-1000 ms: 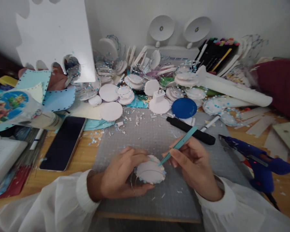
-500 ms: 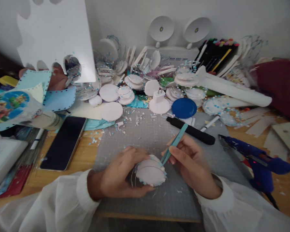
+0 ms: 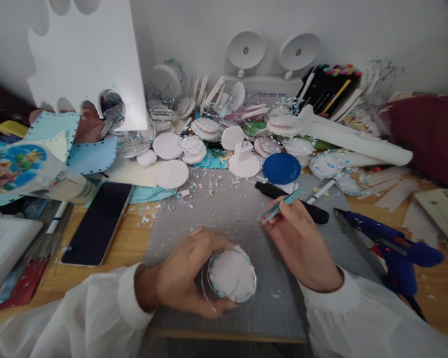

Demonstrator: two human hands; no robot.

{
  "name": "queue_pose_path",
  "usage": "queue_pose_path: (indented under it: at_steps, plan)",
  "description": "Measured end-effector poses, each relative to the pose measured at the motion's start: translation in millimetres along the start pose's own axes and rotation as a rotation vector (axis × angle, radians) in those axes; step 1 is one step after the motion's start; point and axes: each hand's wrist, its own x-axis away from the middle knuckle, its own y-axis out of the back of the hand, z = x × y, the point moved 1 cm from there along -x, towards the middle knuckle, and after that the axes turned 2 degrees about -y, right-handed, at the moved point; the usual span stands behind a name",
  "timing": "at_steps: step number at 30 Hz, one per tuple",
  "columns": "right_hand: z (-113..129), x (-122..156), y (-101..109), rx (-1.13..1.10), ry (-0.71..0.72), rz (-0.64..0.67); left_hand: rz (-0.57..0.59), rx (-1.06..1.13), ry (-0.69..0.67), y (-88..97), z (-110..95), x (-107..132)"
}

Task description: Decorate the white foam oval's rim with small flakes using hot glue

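Observation:
My left hand (image 3: 188,276) is wrapped round a round white disc (image 3: 232,274) with small blue bits along its rim, holding it tilted up above the grey cutting mat (image 3: 231,219). My right hand (image 3: 300,238) pinches teal tweezers (image 3: 280,205), lifted away from the disc, their tips pointing left over the mat. A thin wire curls beside the disc under my left fingers.
A blue glue gun (image 3: 392,246) lies right of the mat, a black phone (image 3: 99,221) left of it. A black marker (image 3: 293,201), a blue lid (image 3: 281,168) and several white discs (image 3: 171,173) crowd the back. White foam board (image 3: 85,54) leans at the back left.
The tweezers have left the disc's edge and risen up and back with my right hand. My left hand has tipped the disc so its face turns toward me.

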Motion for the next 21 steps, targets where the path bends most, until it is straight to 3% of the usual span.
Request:
queue_pose_path:
  at_steps: [7, 14, 17, 21]
  plan:
    - [-1.9, 4.5, -2.9, 0.028, -0.017, 0.133, 0.166, -0.105, 0.037, -2.4, 0.1, -2.7]
    - [-1.5, 5.4, -5.2, 0.079, 0.002, 0.239, 0.295, -0.165, -0.008, -4.7, 1.3, -5.1]
    - [-1.9, 5.7, -5.9, 0.109, 0.013, 0.28, 0.255, -0.125, -0.026, -2.7, 1.2, -6.8]
    - [-3.3, 5.6, -6.3, 0.114, 0.043, 0.376, 0.091, 0.031, -0.045, 5.2, 0.8, -7.4]
